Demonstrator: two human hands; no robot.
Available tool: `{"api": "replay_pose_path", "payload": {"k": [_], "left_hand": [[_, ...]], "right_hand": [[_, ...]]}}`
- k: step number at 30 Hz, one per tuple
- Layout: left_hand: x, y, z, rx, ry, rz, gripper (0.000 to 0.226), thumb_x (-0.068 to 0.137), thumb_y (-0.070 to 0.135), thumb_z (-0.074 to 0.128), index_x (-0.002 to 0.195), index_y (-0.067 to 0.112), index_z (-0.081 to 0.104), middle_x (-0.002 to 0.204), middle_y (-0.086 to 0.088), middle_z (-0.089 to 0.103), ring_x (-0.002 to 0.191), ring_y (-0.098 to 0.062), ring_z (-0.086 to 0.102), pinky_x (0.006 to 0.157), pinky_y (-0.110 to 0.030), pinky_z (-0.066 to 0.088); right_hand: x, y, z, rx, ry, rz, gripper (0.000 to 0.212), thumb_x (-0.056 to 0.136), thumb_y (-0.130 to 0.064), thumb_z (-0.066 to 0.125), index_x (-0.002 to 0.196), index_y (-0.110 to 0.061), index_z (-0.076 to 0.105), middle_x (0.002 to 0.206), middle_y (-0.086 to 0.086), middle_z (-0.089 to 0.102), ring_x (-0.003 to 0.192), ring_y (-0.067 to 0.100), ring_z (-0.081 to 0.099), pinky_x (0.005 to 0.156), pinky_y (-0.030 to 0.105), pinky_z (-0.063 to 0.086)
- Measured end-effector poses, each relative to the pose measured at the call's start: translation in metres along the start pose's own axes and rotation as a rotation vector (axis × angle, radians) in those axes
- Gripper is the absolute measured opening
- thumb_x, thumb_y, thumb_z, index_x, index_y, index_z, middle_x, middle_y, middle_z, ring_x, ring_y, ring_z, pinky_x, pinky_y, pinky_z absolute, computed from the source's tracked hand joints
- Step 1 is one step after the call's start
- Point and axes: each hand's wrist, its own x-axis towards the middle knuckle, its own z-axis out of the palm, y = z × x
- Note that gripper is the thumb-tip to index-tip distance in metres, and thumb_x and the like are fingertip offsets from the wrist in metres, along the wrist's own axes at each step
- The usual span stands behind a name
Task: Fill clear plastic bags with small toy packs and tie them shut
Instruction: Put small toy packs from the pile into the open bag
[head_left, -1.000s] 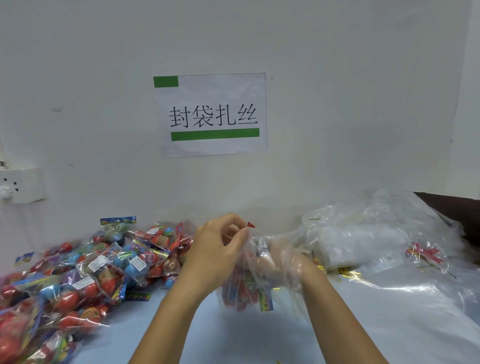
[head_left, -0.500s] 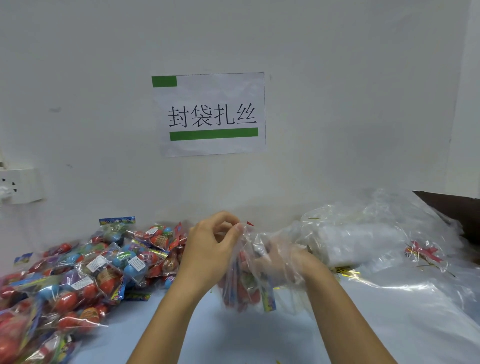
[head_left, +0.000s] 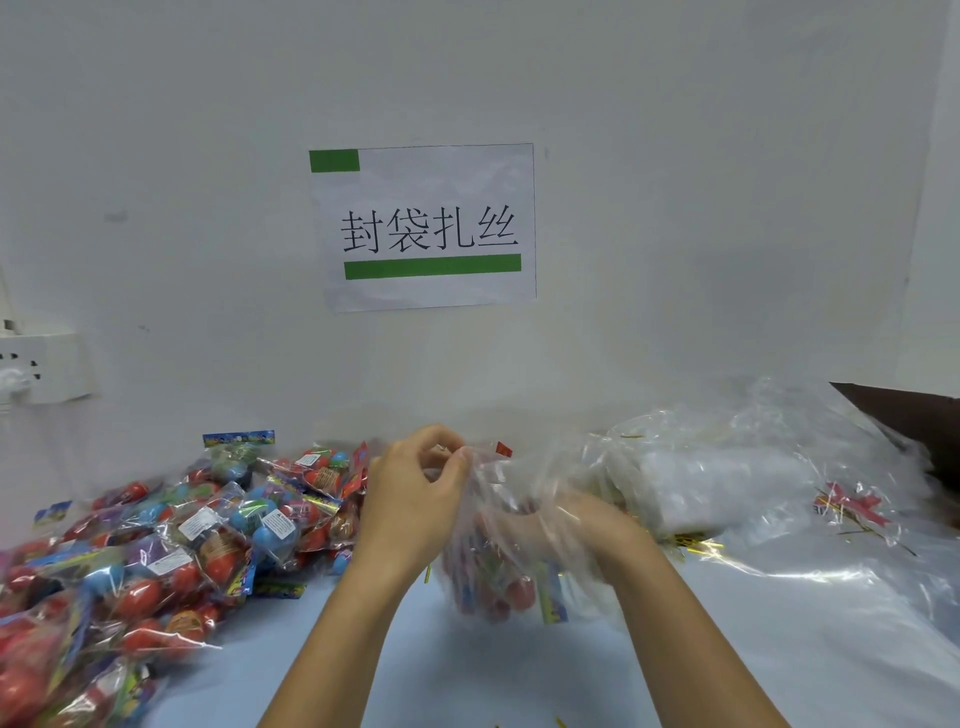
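— Pale blue table (head_left: 493, 670) under everything, white wall (head_left: 675, 208) behind. What are the hands doing?

— Two bare forearms come up from six o'clock and meet at the middle. The left hand (head_left: 410, 509) is raised, knuckles toward the camera, thumb and fingertips pinching the gathered mouth of a clear bag (head_left: 498, 566). The right hand (head_left: 576, 525) sits just at three o'clock of it, lower, seen through the film; its fingers curl into the plastic, gripping the bag too.

— And the bag?

— One bag, hanging between the hands just above the table, its bottom bulging with red and blue toy packs (head_left: 493, 592). How many are inside I cannot tell.

— What else, going back?

— At nine o'clock, one loose heap of packs (head_left: 171, 551), dozens, too many to count, spreading to the lower left corner. At three o'clock, one pile of empty bags (head_left: 727, 478) under crumpled film, with gold ties (head_left: 693, 543) at its near edge and a red bundle (head_left: 852, 506) farther right. On the wall: one socket (head_left: 44, 369) at nine o'clock, one sign (head_left: 423, 226) at twelve, with four black characters and two green bars.
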Motion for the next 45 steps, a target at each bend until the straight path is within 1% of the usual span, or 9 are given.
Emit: {"api": "replay_pose_path", "payload": {"k": [3,7,13,18,23,28,33,40,45], "left_hand": [[0.002,-0.008,-0.004,0.037,0.050,-0.055,0.020,0.093,0.023,0.066,0.074,0.022,0.065,0.066,0.006,0.068,0.048,0.002,0.051,0.050,-0.017,0.036],[0.003,-0.015,-0.004,0.038,0.070,-0.095,0.019,0.095,0.020,0.063,0.076,0.020,0.064,0.068,0.004,0.069,0.054,-0.006,0.054,0.054,-0.025,0.039],[0.001,-0.025,0.002,0.094,0.066,-0.104,0.024,0.097,0.021,0.059,0.073,0.022,0.057,0.063,0.006,0.060,0.056,-0.010,0.049,0.054,-0.028,0.034],[0.001,-0.033,0.001,0.101,0.091,-0.129,0.024,0.098,0.017,0.057,0.073,0.018,0.057,0.070,0.003,0.063,0.068,-0.018,0.059,0.062,-0.031,0.042],[0.001,-0.040,-0.004,0.094,0.098,-0.145,0.024,0.098,0.016,0.056,0.075,0.016,0.058,0.073,0.000,0.065,0.075,-0.020,0.063,0.068,-0.036,0.048],[0.001,-0.045,-0.005,0.113,0.095,-0.139,0.023,0.097,0.014,0.057,0.074,0.015,0.059,0.069,0.000,0.065,0.076,-0.020,0.064,0.069,-0.036,0.049],[0.004,-0.042,-0.009,0.148,0.067,-0.146,0.006,0.095,0.027,0.063,0.092,0.022,0.061,0.089,0.005,0.066,0.085,-0.013,0.063,0.068,-0.029,0.046],[0.004,0.001,-0.012,0.014,-0.072,-0.167,0.057,0.071,0.080,0.050,0.094,0.029,0.057,0.091,0.015,0.064,0.084,0.002,0.059,0.064,-0.018,0.040],[-0.002,-0.005,0.002,0.230,-0.024,-0.100,0.023,0.087,0.024,0.070,0.065,0.020,0.065,0.058,0.007,0.060,0.055,-0.012,0.051,0.056,-0.027,0.041]], "right_hand": [[-0.011,-0.010,-0.007,0.025,-0.104,-0.012,0.016,0.097,-0.036,0.063,0.087,-0.028,0.072,0.081,-0.004,0.069,0.075,0.015,0.057,0.061,0.017,0.044],[-0.018,-0.019,-0.016,-0.037,-0.146,0.043,0.032,0.102,-0.040,0.048,0.080,-0.021,0.061,0.076,0.001,0.053,0.067,0.020,0.047,0.065,0.024,0.043],[-0.027,-0.039,-0.026,-0.417,-0.154,-0.052,0.044,0.103,-0.011,0.041,0.061,-0.022,0.036,0.062,-0.004,0.041,0.053,0.010,0.037,0.030,0.010,0.023],[-0.032,-0.041,-0.039,-0.384,-0.062,-0.117,0.047,0.096,-0.013,0.050,0.049,-0.016,0.049,0.044,-0.007,0.048,0.046,0.010,0.043,0.036,0.012,0.028],[-0.034,-0.033,-0.060,-0.076,0.259,-0.162,0.008,0.092,-0.035,0.069,0.087,-0.028,0.070,0.086,-0.005,0.071,0.072,0.010,0.066,0.053,0.018,0.046],[-0.030,-0.012,-0.064,-0.263,0.186,0.095,0.075,0.087,-0.060,0.066,0.144,-0.016,0.044,0.138,0.006,0.056,0.119,0.021,0.056,0.093,0.032,0.045],[-0.023,0.002,-0.059,-0.171,0.122,0.154,0.018,0.088,-0.011,0.063,0.089,-0.001,0.077,0.076,0.010,0.077,0.064,0.014,0.073,0.063,0.026,0.061],[-0.016,-0.003,-0.052,-0.041,0.269,0.037,0.022,0.085,-0.003,0.060,0.073,-0.008,0.078,0.065,0.002,0.074,0.065,0.016,0.073,0.071,0.035,0.064],[-0.012,-0.008,-0.046,-0.004,0.292,-0.048,0.023,0.087,-0.010,0.060,0.072,-0.013,0.078,0.063,-0.001,0.073,0.071,0.019,0.073,0.076,0.040,0.063]]}}
